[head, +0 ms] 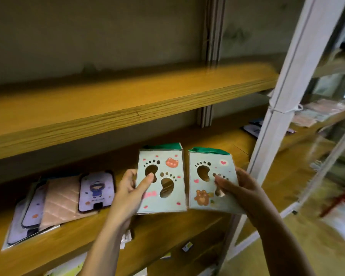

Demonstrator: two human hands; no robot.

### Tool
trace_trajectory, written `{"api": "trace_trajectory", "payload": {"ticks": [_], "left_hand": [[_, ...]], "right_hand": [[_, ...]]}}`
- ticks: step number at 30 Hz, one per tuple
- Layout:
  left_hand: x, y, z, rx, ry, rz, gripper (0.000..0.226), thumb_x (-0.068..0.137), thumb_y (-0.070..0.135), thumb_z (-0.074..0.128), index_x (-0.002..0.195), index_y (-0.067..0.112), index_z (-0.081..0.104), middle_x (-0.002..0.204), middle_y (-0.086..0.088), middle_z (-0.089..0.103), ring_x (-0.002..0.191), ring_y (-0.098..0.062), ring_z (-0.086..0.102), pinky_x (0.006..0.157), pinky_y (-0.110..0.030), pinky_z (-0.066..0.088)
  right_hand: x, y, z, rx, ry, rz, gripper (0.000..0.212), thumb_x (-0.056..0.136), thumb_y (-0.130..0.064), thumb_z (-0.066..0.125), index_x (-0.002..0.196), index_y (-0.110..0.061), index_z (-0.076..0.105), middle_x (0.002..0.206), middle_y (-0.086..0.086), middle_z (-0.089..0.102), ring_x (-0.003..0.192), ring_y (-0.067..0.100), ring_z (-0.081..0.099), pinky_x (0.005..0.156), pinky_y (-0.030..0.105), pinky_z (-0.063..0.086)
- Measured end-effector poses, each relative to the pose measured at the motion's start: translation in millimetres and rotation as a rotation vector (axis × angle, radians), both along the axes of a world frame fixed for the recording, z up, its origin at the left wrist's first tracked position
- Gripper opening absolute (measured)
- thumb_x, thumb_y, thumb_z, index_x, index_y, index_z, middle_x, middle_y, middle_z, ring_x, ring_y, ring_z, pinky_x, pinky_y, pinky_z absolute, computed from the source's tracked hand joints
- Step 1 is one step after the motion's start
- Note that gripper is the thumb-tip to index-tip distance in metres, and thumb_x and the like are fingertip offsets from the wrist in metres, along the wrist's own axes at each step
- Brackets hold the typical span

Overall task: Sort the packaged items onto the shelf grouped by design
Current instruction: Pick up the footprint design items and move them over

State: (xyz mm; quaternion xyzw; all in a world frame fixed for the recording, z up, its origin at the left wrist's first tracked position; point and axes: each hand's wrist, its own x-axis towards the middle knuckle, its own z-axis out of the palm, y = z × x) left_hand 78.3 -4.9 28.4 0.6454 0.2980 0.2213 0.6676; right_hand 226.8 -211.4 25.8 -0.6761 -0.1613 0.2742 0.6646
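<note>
We are holding the first pack pinched in our left hand and the second pack gripped in our right hand, side by side just above the shelf. Our right fingers are covering part of the second pack's lower footprint. Toward the shelf's left end, a pile of cases is lying overlapped, partly hidden.

Over shelf: left pack beside right pack; case pile further left.
</note>
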Motion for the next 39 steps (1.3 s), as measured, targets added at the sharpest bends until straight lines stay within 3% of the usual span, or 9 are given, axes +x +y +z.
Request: {"api": "trace_trajectory", "payload": {"ticks": [3,5,10,17,21,25,29,34,39], "left_hand": [[19,-29,4,0.000,0.001,-0.031,0.019,0.083,0.023,0.060,0.098,0.020,0.049,0.094,0.000,0.069,0.067,-0.014,0.072,0.047,-0.023,0.055],[34,-53,7,0.005,0.010,-0.051,0.017,0.083,0.023,0.061,0.096,0.022,0.049,0.093,0.000,0.069,0.063,-0.012,0.072,0.043,-0.020,0.053],[74,-121,10,0.013,0.015,-0.095,0.024,0.081,0.025,0.062,0.102,0.021,0.050,0.093,-0.001,0.069,0.064,-0.013,0.072,0.042,-0.020,0.053],[143,-224,9,-0.004,-0.029,-0.158,0.022,0.082,0.023,0.061,0.101,0.017,0.050,0.086,-0.004,0.072,0.064,-0.018,0.072,0.040,-0.021,0.052],[190,-272,6,0.013,-0.032,-0.177,0.024,0.083,0.024,0.061,0.102,0.014,0.050,0.088,-0.004,0.072,0.067,-0.017,0.072,0.043,-0.023,0.054],[241,-306,7,0.015,-0.038,-0.198,0.023,0.083,0.025,0.062,0.101,0.017,0.050,0.093,-0.005,0.072,0.073,-0.018,0.073,0.055,-0.031,0.059],[292,-330,8,-0.020,-0.054,-0.214,0.020,0.084,0.024,0.060,0.098,0.016,0.048,0.090,-0.001,0.071,0.064,-0.011,0.071,0.045,-0.022,0.054],[361,-345,2,-0.044,-0.056,-0.223,0.020,0.085,0.021,0.060,0.101,0.018,0.049,0.090,0.002,0.070,0.062,-0.010,0.071,0.045,-0.021,0.054],[441,-354,-2,-0.093,-0.092,-0.189,0.019,0.086,0.020,0.059,0.102,0.025,0.049,0.091,0.003,0.068,0.069,-0.012,0.070,0.044,-0.021,0.053]], "right_hand": [[10,-35,5,0.018,0.000,-0.029,0.040,0.075,-0.018,0.066,0.112,-0.013,0.054,0.091,0.008,0.072,0.070,0.017,0.073,0.054,0.027,0.058],[21,-64,7,0.011,-0.020,-0.046,0.045,0.070,-0.021,0.068,0.112,-0.014,0.054,0.094,0.008,0.072,0.075,0.018,0.073,0.058,0.029,0.059],[57,-141,12,-0.010,-0.038,-0.096,0.051,0.064,-0.024,0.070,0.112,-0.018,0.054,0.097,0.010,0.072,0.078,0.022,0.073,0.063,0.034,0.061],[125,-256,17,0.014,-0.041,-0.166,0.054,0.063,-0.021,0.071,0.114,-0.017,0.053,0.090,0.011,0.074,0.076,0.025,0.073,0.056,0.030,0.059],[165,-306,18,-0.014,-0.076,-0.200,0.063,0.061,-0.026,0.070,0.120,-0.012,0.052,0.100,0.014,0.071,0.085,0.029,0.071,0.063,0.034,0.061],[201,-341,22,-0.006,-0.071,-0.245,0.063,0.059,-0.026,0.071,0.118,-0.013,0.053,0.099,0.013,0.071,0.083,0.026,0.071,0.061,0.032,0.061],[237,-363,22,0.028,-0.072,-0.284,0.051,0.059,-0.025,0.070,0.108,-0.018,0.057,0.092,0.008,0.072,0.074,0.021,0.072,0.057,0.030,0.060],[293,-384,12,0.013,-0.067,-0.336,0.032,0.072,-0.020,0.069,0.100,-0.027,0.057,0.092,0.008,0.071,0.074,0.021,0.072,0.052,0.028,0.058],[363,-398,10,-0.022,-0.059,-0.373,0.039,0.061,-0.025,0.071,0.098,-0.027,0.058,0.086,0.009,0.072,0.067,0.021,0.072,0.047,0.027,0.056]]}}
